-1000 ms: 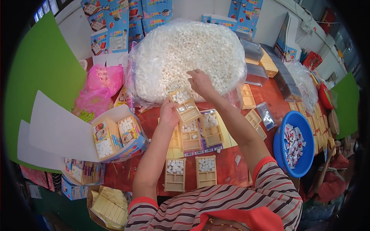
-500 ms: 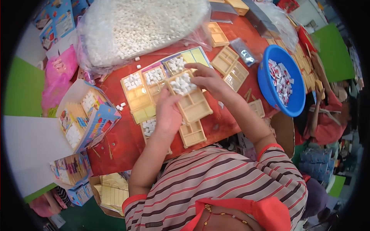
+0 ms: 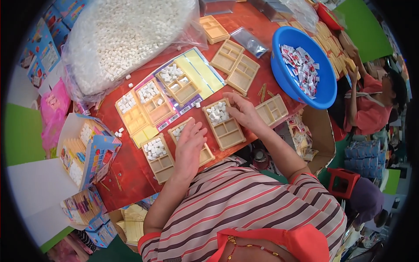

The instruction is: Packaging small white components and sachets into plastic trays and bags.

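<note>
A cream plastic compartment tray (image 3: pixel 228 135) lies on the red table in front of me, white cubes (image 3: pixel 218 112) filling its far compartment. At that tray's far right corner my right hand (image 3: pixel 245 114) has its fingers and thumb closed on the edge. My left hand (image 3: pixel 188 150) is open, fingers apart, over another tray (image 3: pixel 205 155) that it partly hides. To its left lies a tray with cubes (image 3: pixel 161 165). Farther off, more trays partly filled with cubes (image 3: pixel 159 114) rest on printed cards (image 3: pixel 196 72).
A large clear bag of white cubes (image 3: pixel 126 43) lies at the far left. A blue basin (image 3: pixel 279 65) of small packets stands right, near bare trays (image 3: pixel 242 76). An opened display box (image 3: pixel 102 150) stands left. A co-worker (image 3: pixel 373 113) sits at the right.
The tray in my hands has come down onto the table, nearer and to the right of the others. My left hand has let go of it and opened. The view has shifted.
</note>
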Tool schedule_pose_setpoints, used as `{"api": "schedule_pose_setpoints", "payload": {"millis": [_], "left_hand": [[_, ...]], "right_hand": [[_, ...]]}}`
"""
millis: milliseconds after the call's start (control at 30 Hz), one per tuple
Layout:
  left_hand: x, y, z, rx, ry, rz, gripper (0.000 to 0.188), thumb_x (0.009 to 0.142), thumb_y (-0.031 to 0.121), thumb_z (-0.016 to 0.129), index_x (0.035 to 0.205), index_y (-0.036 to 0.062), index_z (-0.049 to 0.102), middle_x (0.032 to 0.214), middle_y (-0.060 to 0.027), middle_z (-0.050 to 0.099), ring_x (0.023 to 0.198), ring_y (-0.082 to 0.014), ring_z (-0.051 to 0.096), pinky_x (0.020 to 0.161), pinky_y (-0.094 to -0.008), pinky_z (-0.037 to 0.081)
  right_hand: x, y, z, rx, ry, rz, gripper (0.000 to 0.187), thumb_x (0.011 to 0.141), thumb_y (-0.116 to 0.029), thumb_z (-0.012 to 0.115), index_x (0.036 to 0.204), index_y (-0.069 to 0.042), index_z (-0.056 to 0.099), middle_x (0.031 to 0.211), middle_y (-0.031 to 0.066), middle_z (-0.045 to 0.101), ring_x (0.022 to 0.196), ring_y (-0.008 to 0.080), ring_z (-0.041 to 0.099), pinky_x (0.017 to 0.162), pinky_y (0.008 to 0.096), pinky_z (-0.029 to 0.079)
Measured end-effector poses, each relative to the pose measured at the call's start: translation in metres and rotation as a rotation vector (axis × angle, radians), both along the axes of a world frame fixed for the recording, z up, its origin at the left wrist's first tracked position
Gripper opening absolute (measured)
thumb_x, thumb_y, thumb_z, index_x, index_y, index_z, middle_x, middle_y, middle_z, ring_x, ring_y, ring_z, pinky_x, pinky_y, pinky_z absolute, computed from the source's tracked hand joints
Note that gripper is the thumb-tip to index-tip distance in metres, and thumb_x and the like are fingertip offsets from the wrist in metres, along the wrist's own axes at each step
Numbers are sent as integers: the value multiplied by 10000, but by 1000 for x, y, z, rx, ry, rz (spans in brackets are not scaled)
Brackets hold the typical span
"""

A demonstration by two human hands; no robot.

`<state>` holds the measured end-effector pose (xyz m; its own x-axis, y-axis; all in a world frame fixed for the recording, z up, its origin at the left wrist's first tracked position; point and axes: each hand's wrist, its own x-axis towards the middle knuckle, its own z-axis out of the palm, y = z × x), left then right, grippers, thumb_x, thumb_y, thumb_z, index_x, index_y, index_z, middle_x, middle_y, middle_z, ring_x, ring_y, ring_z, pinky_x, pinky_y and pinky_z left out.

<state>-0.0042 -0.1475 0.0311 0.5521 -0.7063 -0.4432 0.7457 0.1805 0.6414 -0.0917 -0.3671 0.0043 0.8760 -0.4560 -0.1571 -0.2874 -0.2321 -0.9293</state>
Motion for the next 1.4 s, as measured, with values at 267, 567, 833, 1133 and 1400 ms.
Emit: {"api": "schedule_pose_setpoints", "payload": {"millis": [267, 567, 833, 1133, 1400], "left_hand": [[1, 4, 11, -7, -97, 16, 554, 923, 27, 511, 1453, -5, 350, 1413, -160, 459, 1300, -281, 477, 1067, -372, 398], [2, 4, 17, 28, -240, 2, 531, 939, 42, 485, 1451, -9, 352, 1426, -161, 452, 1303, -296, 475, 1066, -376, 393], [3, 5, 17, 20, -239, 33, 551, 904, -15, 511, 1439, -8, 378, 1409, -166, 459, 1262, -273, 501, 1021, -354, 422], [4, -3, 17, 6, -333, -52, 465, 947, 30, 496, 1403, -7, 412, 1357, -181, 504, 1208, -288, 548, 1006, -366, 452], [-4, -17, 0, -42, -305, -207, 399, 923, 75, 551, 1314, 16, 495, 1230, -80, 589, 1128, -176, 571, 998, -317, 440]], "right_hand": [[-15, 18, 16, -803, -90, 69, 515, 878, -132, 632, 1347, 7, 471, 1360, 248, 476, 1233, 389, 496, 990, 447, 417], [-15, 44, 7, -1033, 65, 378, 826, 918, -589, 436, 1446, 38, 329, 1553, 226, 243, 1454, 357, 223, 1155, 525, 132], [-15, 48, 9, -958, -12, 392, 777, 902, -512, 542, 1478, -41, 320, 1533, 208, 290, 1441, 335, 263, 1149, 564, 124], [-58, -17, 43, -1212, -7, -81, 331, 772, -143, 683, 1095, -86, 639, 1142, 104, 574, 1044, 269, 562, 926, 445, 392], [-62, -57, 17, -1330, 9, 208, 192, 724, -106, 579, 912, -80, 610, 1026, 103, 575, 1036, 275, 556, 1022, 476, 364]]}}
